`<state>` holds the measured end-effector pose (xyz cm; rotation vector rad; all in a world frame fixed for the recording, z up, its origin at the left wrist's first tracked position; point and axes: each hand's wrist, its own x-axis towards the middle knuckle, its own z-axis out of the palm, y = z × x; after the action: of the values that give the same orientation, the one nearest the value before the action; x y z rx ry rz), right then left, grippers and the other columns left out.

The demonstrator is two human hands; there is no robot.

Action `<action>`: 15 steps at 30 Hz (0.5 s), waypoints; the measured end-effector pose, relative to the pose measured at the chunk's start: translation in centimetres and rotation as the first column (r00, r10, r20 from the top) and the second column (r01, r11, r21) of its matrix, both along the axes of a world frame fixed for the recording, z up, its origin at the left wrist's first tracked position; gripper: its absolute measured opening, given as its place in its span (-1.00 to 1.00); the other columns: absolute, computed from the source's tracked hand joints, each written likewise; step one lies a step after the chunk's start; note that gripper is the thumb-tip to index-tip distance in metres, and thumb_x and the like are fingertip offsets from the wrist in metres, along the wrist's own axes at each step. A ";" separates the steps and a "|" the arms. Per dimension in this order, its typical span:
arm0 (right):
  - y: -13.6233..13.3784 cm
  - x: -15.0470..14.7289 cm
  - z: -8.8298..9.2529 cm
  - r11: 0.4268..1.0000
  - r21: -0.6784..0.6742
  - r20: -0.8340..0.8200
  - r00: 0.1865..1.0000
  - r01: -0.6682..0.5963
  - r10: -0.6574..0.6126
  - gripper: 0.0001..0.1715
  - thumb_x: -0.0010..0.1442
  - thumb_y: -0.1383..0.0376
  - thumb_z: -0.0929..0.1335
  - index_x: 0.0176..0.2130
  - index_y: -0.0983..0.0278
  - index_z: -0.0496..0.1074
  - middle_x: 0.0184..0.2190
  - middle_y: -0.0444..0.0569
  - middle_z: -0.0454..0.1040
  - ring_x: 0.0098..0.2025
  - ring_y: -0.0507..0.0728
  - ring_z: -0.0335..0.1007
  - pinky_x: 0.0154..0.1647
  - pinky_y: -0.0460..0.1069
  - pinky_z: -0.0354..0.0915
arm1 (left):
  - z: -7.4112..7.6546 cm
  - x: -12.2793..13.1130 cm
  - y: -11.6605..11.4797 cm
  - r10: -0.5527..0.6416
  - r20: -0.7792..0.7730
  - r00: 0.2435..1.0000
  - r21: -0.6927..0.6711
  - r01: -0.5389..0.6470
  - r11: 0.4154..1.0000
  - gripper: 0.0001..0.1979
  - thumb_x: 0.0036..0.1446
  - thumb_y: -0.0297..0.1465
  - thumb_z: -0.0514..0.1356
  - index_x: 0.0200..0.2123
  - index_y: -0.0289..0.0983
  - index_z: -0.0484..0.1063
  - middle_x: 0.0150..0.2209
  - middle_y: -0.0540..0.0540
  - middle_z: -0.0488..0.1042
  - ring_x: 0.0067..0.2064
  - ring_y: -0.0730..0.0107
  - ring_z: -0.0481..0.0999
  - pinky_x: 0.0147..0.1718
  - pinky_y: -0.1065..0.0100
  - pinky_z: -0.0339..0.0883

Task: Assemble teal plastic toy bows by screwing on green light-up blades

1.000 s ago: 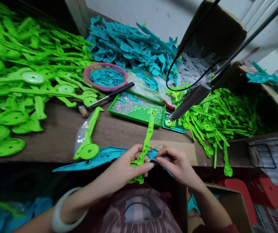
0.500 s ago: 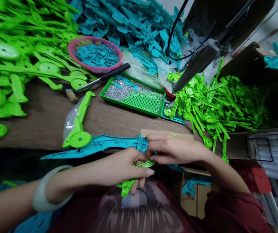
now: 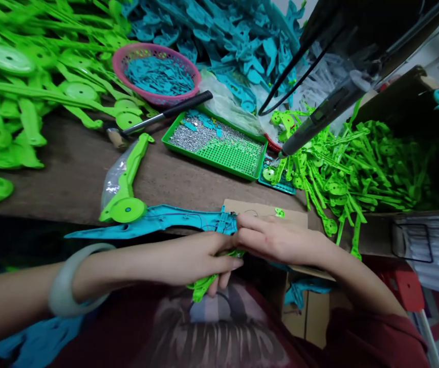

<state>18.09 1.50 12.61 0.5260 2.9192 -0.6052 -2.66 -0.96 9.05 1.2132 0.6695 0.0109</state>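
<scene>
My left hand [image 3: 200, 258] is closed around a small bright green plastic part [image 3: 203, 286] whose lower end sticks out below my fingers. My right hand [image 3: 273, 237] presses its fingers together against the same green part where it meets a long teal plastic piece [image 3: 158, 221] lying along the table's front edge. A green arm with a round disc end [image 3: 126, 191] rests on the teal piece's left section. Both hands touch at the joint, and what lies between the fingertips is hidden.
A green tray [image 3: 223, 153] holds small silver screws. A pink basket [image 3: 157, 76] holds teal bits, and a black-handled tool [image 3: 161, 116] lies in front of it. Green parts are heaped at left [image 3: 23, 92] and right [image 3: 357, 163], teal parts at the back [image 3: 223, 41]. A cardboard sheet [image 3: 265, 210] lies under my right hand.
The green part stood upright in my left hand a second ago; it now lies low against the teal piece. My right hand has moved left over the joint. The view has tilted down.
</scene>
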 end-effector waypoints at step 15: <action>-1.6 1.1 0.0 0.998 -0.043 -0.017 0.999 0.034 -0.035 -0.74 0.48 0.35 0.14 -0.15 0.30 0.37 -0.23 -0.05 0.32 -0.39 0.03 0.10 -0.42 -0.04 0.10 | 0.2 0.3 -0.5 0.073 -0.045 0.996 0.080 -0.069 0.994 -0.80 -0.02 -0.28 0.29 -0.30 -0.21 0.56 -0.62 0.07 0.45 -0.63 0.34 0.45 -0.65 0.44 0.25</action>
<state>19.17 -0.06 12.63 0.5703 2.9124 -0.6787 -2.33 -1.49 9.21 1.2682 0.7593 0.0683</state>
